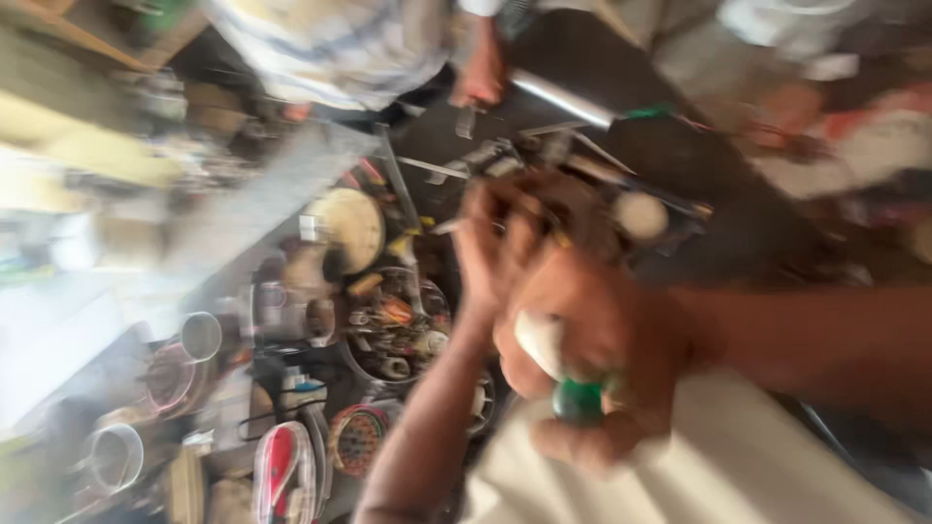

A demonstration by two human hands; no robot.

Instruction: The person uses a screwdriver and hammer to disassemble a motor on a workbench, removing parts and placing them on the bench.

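Observation from the head view; the picture was heavily blurred, so findings are limited.

Step in hand: I judged this to be a close-up fitting job held in mid-air above the counter (748, 233). My right hand (592, 349) was closed around a green-handled tool (579, 400), whose green and white end stuck out below my fist. My left hand (500, 243) was raised just above and touching the right, with its fingers (485, 209) curled inward. I could not tell whether they gripped anything, as the blur hid what lay between them. The tool sat in my right fist, over a white cloth (738, 466), well clear of the clutter.

Next move, as a judgement only: it would call for a steady left hand and a firm, unshifting hold on the tool, since both hands worked unsupported.

Count:
- My hands: two, both in view.
- Green-handled tool: one.
- Other person's hand (481, 73): one, at the far edge, below a striped shirt (330, 44).
- Metal tube (563, 97): one, lying beside that hand.
- Round bowl of small parts (393, 325): one, left of my forearm.
- Pale round disc (349, 228): one, beyond the bowl.
- Open metal cups: two, the nearer cup (116, 456) and the farther cup (201, 335).
- Loose tools and scrap around them: too smeared to count.
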